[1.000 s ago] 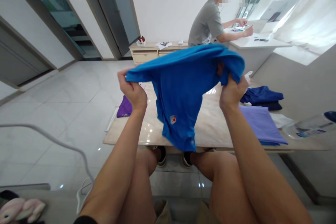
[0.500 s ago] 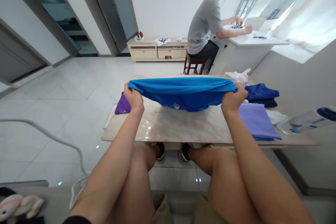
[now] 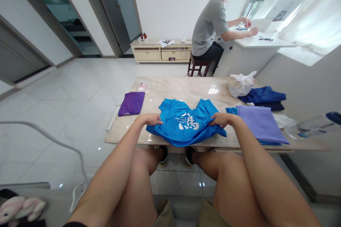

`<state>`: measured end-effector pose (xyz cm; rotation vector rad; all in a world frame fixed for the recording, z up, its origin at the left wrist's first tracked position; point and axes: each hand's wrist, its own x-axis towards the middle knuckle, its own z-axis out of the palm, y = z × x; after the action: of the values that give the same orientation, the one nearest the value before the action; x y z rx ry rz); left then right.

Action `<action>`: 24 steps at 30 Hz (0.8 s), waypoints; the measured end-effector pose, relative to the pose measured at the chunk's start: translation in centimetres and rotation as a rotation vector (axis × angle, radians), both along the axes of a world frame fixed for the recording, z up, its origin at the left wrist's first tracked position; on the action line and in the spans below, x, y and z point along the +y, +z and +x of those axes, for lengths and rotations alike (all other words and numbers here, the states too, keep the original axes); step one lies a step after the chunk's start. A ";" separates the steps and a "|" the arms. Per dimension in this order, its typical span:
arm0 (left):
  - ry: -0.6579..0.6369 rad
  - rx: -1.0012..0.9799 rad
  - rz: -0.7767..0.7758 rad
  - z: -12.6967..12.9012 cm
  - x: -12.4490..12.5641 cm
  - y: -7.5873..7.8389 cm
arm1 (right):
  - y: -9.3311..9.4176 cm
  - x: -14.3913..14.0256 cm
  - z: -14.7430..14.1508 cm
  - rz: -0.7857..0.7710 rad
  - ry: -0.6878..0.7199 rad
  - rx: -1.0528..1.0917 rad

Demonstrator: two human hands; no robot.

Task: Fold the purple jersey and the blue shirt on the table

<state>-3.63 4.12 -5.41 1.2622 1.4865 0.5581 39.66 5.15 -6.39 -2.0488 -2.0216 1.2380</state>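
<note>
A bright blue T-shirt (image 3: 183,122) with white lettering lies on the low marble-patterned table (image 3: 170,87), its hem drooping over the near edge. My left hand (image 3: 153,119) pinches the shirt's left side. At the right side my right hand (image 3: 221,118) grips the fabric, fingers closed round it. Left of the shirt rests a folded purple garment (image 3: 131,103). To the right sits a folded lavender cloth (image 3: 259,124) on top of blue fabric.
A phone (image 3: 142,86) lies behind the purple garment. At the right stand a white plastic bag (image 3: 241,83), folded dark blue clothes (image 3: 263,97) and a clear bottle (image 3: 309,126). Beyond the table, a person (image 3: 209,25) sits on a stool at a white desk (image 3: 266,40).
The blue T-shirt has come down from a stretched, raised position onto the table, its printed side now showing. Both my hands have lowered and moved closer together.
</note>
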 end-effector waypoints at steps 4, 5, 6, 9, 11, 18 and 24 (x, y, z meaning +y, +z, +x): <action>0.403 -0.083 0.276 1.0 2.4 1.0 | 0.8 2.4 -2.3 0.051 -0.188 -0.106; 0.456 -0.083 0.299 1.3 2.8 1.1 | 0.9 2.8 -2.9 0.104 -0.194 -0.119; 0.453 -0.072 0.276 1.6 2.9 1.1 | 1.0 3.0 -3.4 0.130 -0.166 -0.134; 0.155 0.004 -0.031 1.8 1.8 -0.3 | 0.8 2.2 -4.2 -0.031 -0.001 -0.165; -0.096 0.049 -0.278 1.5 0.2 -1.7 | 0.6 1.0 -3.9 -0.345 0.080 -0.115; -0.173 0.220 -0.083 2.0 -0.5 -4.1 | -0.4 0.0 -1.5 -0.264 0.058 -0.060; -0.299 0.287 0.254 5.1 0.0 -5.2 | -3.6 1.0 -1.5 0.178 0.170 -0.092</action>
<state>1.46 4.07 -10.57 1.7885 1.4508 0.3847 38.16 6.11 -9.97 -1.9220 -2.2952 0.9581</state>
